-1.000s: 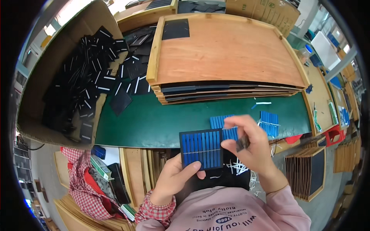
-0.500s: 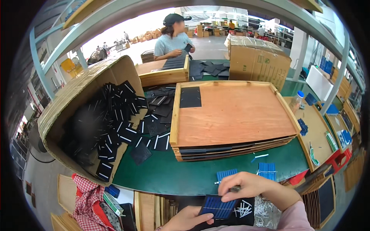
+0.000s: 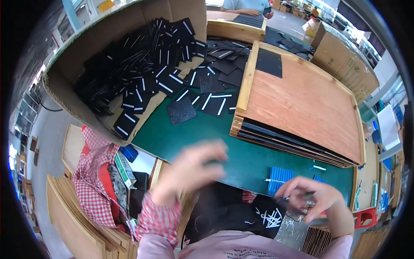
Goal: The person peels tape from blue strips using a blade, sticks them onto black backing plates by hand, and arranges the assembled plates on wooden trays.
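My left hand (image 3: 194, 166), smeared by motion, is over the near edge of the green table (image 3: 161, 136); nothing shows clearly in its fingers. My right hand (image 3: 311, 196) hangs past the table edge with its fingers curled, and a small dark thing shows at them that I cannot make out. Just left of it lies a flat set of blue strips (image 3: 280, 178). A second blue set (image 3: 319, 178) is partly hidden behind that hand. Thin white strips (image 3: 271, 218) lie on the dark cloth at my lap.
A large cardboard box (image 3: 90, 123) on its side spills black square plates with white strips (image 3: 176, 77). One black plate (image 3: 182, 111) lies nearer. Stacked wooden trays (image 3: 310, 101) stand right, the top one bearing a black plate (image 3: 269, 63). Another person (image 3: 246, 6) works beyond.
My left hand has left the blue-striped plate it held and moved forward and left. My right hand has come away from that plate. The view has turned toward the box.
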Available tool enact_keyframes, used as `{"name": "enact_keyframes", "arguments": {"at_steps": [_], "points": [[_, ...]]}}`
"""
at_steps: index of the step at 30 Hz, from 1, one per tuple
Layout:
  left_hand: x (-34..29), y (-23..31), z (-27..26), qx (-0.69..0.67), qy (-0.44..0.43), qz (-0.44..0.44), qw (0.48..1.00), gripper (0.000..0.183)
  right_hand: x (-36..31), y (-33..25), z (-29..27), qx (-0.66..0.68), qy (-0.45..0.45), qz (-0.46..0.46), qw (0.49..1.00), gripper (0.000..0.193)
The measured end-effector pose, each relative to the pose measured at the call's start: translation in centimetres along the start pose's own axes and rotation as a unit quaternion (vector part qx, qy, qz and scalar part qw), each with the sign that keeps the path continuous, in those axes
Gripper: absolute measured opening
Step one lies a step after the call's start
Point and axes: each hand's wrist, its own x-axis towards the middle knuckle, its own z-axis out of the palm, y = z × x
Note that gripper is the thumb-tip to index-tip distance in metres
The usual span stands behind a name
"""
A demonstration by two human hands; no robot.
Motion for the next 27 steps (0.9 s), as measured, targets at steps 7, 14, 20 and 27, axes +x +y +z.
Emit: {"name": "enact_keyframes", "arguments": {"at_steps": [7, 14, 20, 27], "points": [[1.9, -9.9, -6.7, 0.266, 0.184, -0.159, 0.933, 0.069, -1.3, -7.8, -2.7, -0.329, 0.376, -0.109, 0.859, 0.076], [2.3, -11.6, -5.0, 0.311, 0.217, -0.165, 0.91, 0.069, 7.3, -10.5, -10.7, -0.525, 0.37, -0.054, 0.764, 0.058], [2.5, -9.4, -3.9, 0.334, 0.316, -0.156, 0.874, 0.071, 9.7, -10.7, -14.3, -0.527, 0.386, -0.104, 0.75, 0.055], [2.2, -9.6, -4.5, 0.381, 0.298, -0.141, 0.864, 0.075, 11.8, -10.9, -15.5, -0.532, 0.351, -0.108, 0.763, 0.057]]}}
